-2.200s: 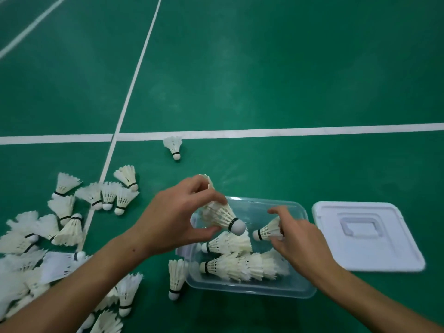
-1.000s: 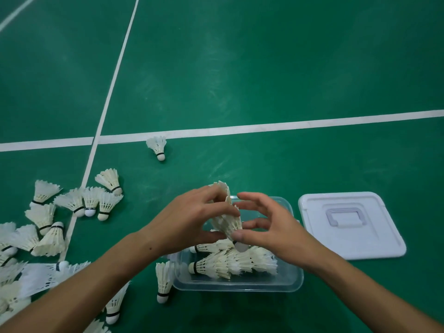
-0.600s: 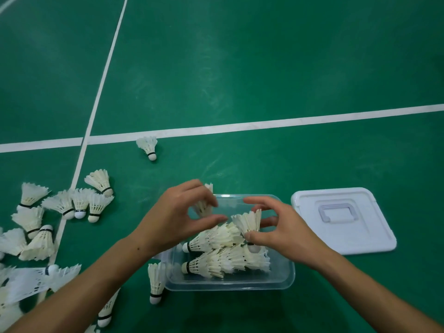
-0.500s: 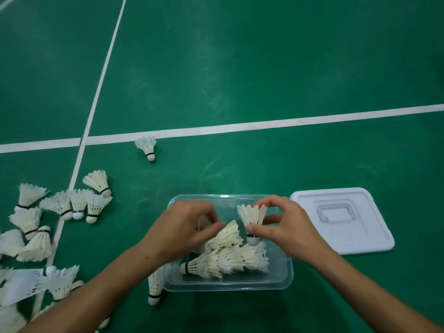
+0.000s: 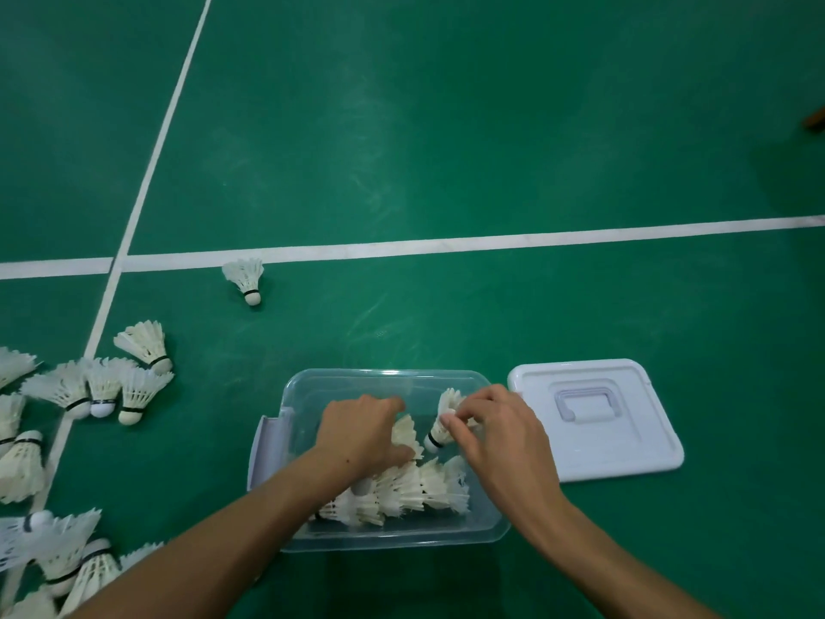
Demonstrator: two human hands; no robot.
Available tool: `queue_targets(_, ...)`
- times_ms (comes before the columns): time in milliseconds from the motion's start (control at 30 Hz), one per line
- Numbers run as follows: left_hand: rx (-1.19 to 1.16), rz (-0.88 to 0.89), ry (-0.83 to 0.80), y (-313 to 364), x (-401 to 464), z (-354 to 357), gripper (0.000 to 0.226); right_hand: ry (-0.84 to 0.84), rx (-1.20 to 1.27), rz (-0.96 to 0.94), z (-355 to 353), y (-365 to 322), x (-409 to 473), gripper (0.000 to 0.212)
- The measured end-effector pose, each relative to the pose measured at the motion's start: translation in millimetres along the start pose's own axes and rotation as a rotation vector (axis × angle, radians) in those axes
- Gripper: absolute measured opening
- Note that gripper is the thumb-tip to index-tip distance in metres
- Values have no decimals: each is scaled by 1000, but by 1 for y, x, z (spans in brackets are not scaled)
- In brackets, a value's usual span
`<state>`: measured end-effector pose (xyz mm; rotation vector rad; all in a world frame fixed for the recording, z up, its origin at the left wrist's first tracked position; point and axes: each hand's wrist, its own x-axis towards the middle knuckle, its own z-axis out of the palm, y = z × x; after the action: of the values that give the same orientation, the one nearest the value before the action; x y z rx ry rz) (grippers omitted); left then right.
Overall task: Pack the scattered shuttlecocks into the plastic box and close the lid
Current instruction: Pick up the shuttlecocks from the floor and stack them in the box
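Note:
A clear plastic box (image 5: 357, 382) sits on the green court floor with several white shuttlecocks (image 5: 415, 486) lying inside it. My left hand (image 5: 361, 435) is down inside the box, its fingers curled round a shuttlecock (image 5: 407, 433) there. My right hand (image 5: 495, 433) pinches another shuttlecock (image 5: 444, 419) by its feathers, cork pointing down-left, over the box's right half. The white lid (image 5: 625, 444) lies flat on the floor just right of the box. Several loose shuttlecocks (image 5: 102, 386) are scattered to the left, and one (image 5: 245, 279) lies alone near the white line.
White court lines (image 5: 446, 245) cross the green floor behind the box. More shuttlecocks (image 5: 62, 556) pile up at the lower left by my left forearm. A dark object's edge (image 5: 814, 118) shows at the far right.
Both hands have dropped lower into the box. The right hand's shuttlecock has tipped from upright to slanted, cork down-left. The left hand has pushed deeper among the packed shuttlecocks.

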<state>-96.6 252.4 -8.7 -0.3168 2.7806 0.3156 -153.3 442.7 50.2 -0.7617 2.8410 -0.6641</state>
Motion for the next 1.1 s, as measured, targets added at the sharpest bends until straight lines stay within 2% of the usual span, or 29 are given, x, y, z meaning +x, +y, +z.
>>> queue_targets(167,15,21,-14,6,0,3,59,2,36,-23,-4,-5,1,11)
queue_targets(233,-5,9,-9,6,-1,1,55,-29,53,-7,-1,-7,-1,14)
queue_targets(367,-95,3,34,-3,-8,-3,55,-77,98,1,7,-9,-2,34)
queue_targets(533,-136,30,71,-12,-17,-7,53,-114,144,-1,12,-11,2,29)
queue_targets(733,-121,61,51,-8,-19,-8,52,-152,151,54,18,-12,3,34)
queue_targets(933,-107,69,53,-12,-15,-5,55,-361,329,280,42,-21,6,40)
queue_targets(1100,-71,62,52,-10,-11,2,60,-383,261,304,51,-20,7,42)
